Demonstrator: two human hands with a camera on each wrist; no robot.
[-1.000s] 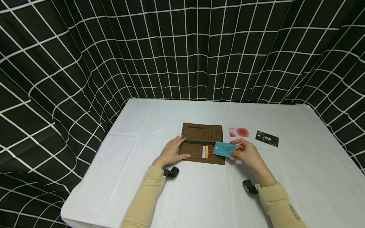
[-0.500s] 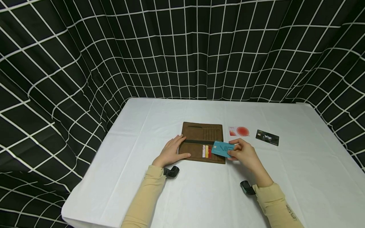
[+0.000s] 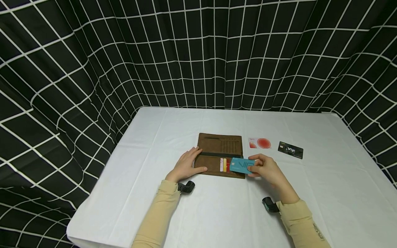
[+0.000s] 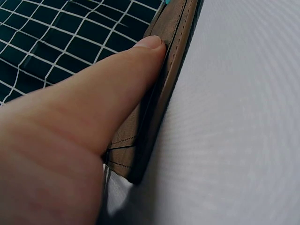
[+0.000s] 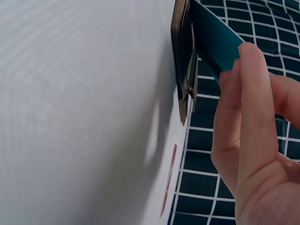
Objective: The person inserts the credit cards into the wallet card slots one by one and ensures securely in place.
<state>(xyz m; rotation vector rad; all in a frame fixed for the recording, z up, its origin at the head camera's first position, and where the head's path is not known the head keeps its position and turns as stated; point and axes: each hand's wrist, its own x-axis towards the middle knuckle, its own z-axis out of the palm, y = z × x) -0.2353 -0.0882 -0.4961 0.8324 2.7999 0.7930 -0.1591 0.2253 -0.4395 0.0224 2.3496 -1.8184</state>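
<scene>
A brown wallet (image 3: 214, 144) lies spread open on the white table. My left hand (image 3: 185, 165) rests on its left edge, fingers extended; in the left wrist view the thumb (image 4: 136, 61) presses on the stitched near border. Between thumb and fingers, my right hand (image 3: 267, 168) pinches a teal VIP card (image 3: 240, 165) by its right end. That card overlaps the lower right part of the wallet, beside several small cards (image 3: 224, 165) showing in its slots. From the right wrist, the teal card (image 5: 218, 40) stands tilted, one end right at the wallet (image 5: 180, 42).
A white and red card (image 3: 260, 143) lies just right of the wallet. Farther right is a black VIP card (image 3: 290, 150). A black curtain with a white grid (image 3: 217, 55) hangs behind the table (image 3: 149, 137).
My right hand has shifted slightly left with the teal card, whose left end has turned and come down lower over the wallet's slots. The left hand has stayed in place.
</scene>
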